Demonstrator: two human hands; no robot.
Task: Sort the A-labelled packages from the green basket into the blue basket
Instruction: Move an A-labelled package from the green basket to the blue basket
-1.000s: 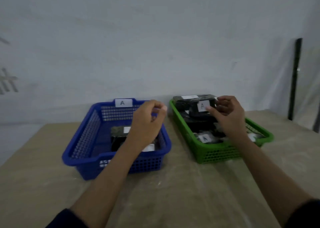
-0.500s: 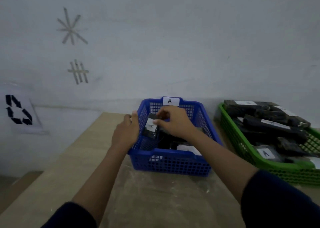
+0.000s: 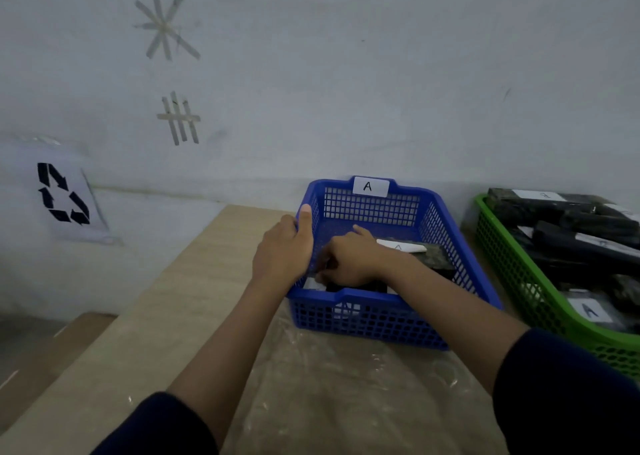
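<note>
The left hand (image 3: 282,248) grasps the left wall of the blue basket (image 3: 460,257), with the thumb up along the rim. The right hand (image 3: 349,259) is low inside this basket, fingers curled over a dark package (image 3: 356,286) at the near end; I cannot tell if it really grips it. A second package (image 3: 429,255) with a white label lies just behind the right hand in the same basket. The green basket (image 3: 512,274) stands on the worktop (image 3: 194,302) just to the right, holding several dark packages (image 3: 581,243), one with an A label (image 3: 588,311).
</note>
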